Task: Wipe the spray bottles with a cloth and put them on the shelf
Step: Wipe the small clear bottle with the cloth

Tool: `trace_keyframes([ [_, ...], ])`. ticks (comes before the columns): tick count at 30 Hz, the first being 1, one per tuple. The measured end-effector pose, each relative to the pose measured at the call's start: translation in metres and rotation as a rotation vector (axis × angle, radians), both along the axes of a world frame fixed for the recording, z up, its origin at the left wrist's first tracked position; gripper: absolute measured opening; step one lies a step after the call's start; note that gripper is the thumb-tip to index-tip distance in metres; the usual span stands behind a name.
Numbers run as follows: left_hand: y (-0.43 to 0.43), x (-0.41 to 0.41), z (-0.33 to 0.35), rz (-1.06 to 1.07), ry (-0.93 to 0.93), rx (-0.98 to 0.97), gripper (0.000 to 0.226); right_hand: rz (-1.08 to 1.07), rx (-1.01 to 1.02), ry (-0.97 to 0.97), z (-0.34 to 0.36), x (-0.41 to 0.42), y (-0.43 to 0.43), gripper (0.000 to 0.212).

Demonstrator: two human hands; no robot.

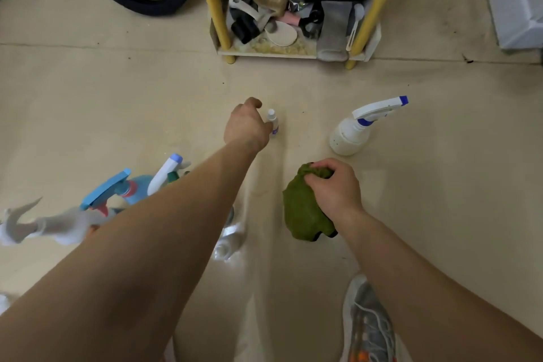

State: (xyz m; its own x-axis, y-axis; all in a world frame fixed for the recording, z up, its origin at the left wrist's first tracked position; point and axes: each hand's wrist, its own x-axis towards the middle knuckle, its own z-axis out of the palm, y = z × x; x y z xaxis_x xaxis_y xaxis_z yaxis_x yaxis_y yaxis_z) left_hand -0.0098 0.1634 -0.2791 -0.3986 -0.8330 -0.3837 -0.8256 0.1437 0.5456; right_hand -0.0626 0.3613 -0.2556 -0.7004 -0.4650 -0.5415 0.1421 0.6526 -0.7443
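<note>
Reaching my left hand (246,126), fingers curled, at small clear plastic spray bottle (272,123) upright on beige floor (147,97); grip closed or not, can't tell. My right hand (335,189) bunches green cloth (299,209). Bottle probably light, tippy: pinch mid-body.

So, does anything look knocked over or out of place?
A clear bottle seems to lie on its side on the floor, partly under the left arm, though it is blurred; the small bottle and white spray bottle stand upright.

The left hand (246,123) hides most of its fingers, so contact with the small bottle (272,123) is unclear.
</note>
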Motion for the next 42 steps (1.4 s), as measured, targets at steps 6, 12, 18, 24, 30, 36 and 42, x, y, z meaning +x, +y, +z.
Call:
trace_keyframes([
  [6, -0.009, -0.013, -0.025, -0.035, 0.051, -0.063, 0.023, 0.050, 0.010, -0.008, -0.017, -0.004, -0.003, 0.013],
  [12, -0.005, -0.007, -0.012, -0.097, 0.074, -0.129, 0.018, 0.028, 0.004, -0.025, -0.009, -0.002, 0.000, 0.013],
  [18, -0.003, 0.017, 0.065, -0.136, 0.154, -0.060, 0.024, 0.033, -0.029, -0.034, 0.047, -0.005, 0.003, 0.012],
  [24, -0.008, 0.063, 0.180, -0.141, 0.238, 0.006, 0.025, 0.102, -0.141, 0.032, 0.149, 0.005, 0.004, 0.016],
  [30, 0.011, 0.111, 0.302, -0.185, 0.427, 0.107, 0.016, 0.148, -0.280, 0.171, 0.261, 0.029, 0.008, 0.015],
  [36, 0.035, 0.155, 0.366, -0.187, 0.639, 0.178, 0.011, 0.133, -0.339, 0.169, 0.328, 0.050, 0.018, 0.014],
  [42, 0.050, 0.176, 0.366, -0.113, 0.793, 0.397, 0.020, 0.135, -0.451, 0.010, 0.329, 0.068, 0.024, 0.017],
])
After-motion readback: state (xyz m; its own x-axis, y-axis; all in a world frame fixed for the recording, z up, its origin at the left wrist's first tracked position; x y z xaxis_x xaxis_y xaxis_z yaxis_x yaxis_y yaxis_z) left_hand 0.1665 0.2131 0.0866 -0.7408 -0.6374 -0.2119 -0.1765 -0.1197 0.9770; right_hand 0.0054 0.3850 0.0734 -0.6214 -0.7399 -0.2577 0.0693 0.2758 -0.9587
